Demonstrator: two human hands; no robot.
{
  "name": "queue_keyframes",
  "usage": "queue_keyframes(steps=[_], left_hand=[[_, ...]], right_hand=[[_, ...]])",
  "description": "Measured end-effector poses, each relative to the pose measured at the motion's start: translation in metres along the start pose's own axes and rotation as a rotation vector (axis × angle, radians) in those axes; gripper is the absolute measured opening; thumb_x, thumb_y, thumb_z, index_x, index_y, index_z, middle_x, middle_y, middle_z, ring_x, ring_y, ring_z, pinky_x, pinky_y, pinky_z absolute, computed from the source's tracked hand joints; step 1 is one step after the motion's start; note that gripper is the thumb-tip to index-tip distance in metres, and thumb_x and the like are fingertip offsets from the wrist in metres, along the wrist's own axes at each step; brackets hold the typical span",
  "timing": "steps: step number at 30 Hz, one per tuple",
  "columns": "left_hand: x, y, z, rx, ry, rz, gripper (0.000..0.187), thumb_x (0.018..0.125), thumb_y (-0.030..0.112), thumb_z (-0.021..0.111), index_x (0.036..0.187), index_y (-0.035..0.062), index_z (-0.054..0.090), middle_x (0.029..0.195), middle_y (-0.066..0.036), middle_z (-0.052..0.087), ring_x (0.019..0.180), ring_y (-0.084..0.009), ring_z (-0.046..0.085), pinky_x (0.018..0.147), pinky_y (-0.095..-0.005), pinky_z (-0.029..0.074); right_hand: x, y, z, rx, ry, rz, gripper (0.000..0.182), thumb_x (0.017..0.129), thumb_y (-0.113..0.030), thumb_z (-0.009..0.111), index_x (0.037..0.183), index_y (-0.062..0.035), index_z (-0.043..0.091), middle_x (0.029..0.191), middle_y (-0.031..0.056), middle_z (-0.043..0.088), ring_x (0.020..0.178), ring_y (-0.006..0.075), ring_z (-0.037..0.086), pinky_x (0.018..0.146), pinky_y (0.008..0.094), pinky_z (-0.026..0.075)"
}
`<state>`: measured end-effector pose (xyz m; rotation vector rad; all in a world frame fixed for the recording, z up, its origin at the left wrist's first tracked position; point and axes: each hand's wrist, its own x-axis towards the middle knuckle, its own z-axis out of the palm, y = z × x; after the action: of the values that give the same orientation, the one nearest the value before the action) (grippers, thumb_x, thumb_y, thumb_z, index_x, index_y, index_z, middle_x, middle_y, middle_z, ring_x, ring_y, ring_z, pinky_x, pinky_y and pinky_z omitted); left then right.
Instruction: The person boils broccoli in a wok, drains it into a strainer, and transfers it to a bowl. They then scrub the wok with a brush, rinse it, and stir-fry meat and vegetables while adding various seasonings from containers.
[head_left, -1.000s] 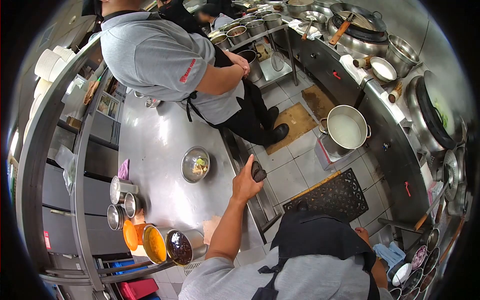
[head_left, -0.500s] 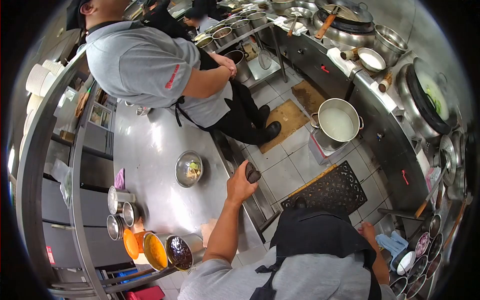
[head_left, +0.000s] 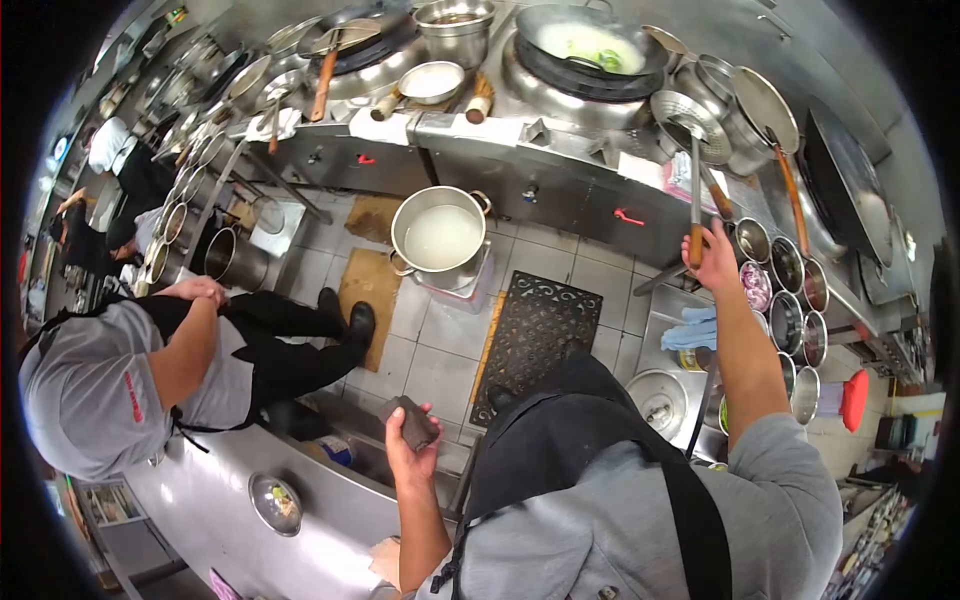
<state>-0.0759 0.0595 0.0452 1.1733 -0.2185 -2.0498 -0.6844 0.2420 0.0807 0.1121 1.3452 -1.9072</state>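
My left hand (head_left: 408, 458) is closed around a dark grey-brown pad (head_left: 412, 424). It may be a folded cloth; I cannot make out its kind. This hand hangs above the front edge of the steel counter (head_left: 340, 505), where a metal bowl (head_left: 275, 502) of food pieces stands. Stretched out to the right, my right hand (head_left: 712, 258) has its fingers around the wooden handle of a perforated skimmer (head_left: 690, 128). The skimmer's metal head rests by the stove's back edge, among other pans and strainers. Below this hand are several seasoning pots (head_left: 757, 287).
A pot of cloudy liquid (head_left: 438, 238) stands on a low stand on the tiled floor. A wok (head_left: 585, 45) with greens sits on the stove. Near my feet lies a black mat (head_left: 540, 330). A co-worker (head_left: 140, 370) stands at the left with hands together.
My view has swung to the right, toward the stove. My right hand has risen from beside my body to the skimmer's handle. The left hand still holds the dark pad.
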Motion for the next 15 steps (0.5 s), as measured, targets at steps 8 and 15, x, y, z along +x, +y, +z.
queue_keyframes(steps=[8,15], left_hand=[[0.027,-0.019,0.049,-0.021,-0.223,-0.157,0.042,0.083,0.030,0.065,0.115,0.0046,0.059,0.109,-0.018,0.065,0.089,-0.0302,0.063,0.080,-0.0430,0.053],[0.034,-0.029,0.071,-0.036,-0.215,-0.193,0.049,0.080,0.030,0.062,0.121,0.0024,0.058,0.120,-0.021,0.063,0.105,-0.0369,0.064,0.093,-0.0512,0.052]], right_hand=[[0.004,-0.084,0.057,-0.236,0.097,-0.108,0.024,0.086,-0.016,0.073,0.097,-0.0112,0.053,0.067,-0.0006,0.054,0.051,0.0110,0.051,0.041,0.0249,0.040],[-0.023,-0.200,0.030,-1.454,0.195,-0.661,0.045,0.081,-0.005,0.062,0.124,-0.0085,0.048,0.077,0.0028,0.052,0.057,0.0114,0.050,0.047,0.0268,0.038]])
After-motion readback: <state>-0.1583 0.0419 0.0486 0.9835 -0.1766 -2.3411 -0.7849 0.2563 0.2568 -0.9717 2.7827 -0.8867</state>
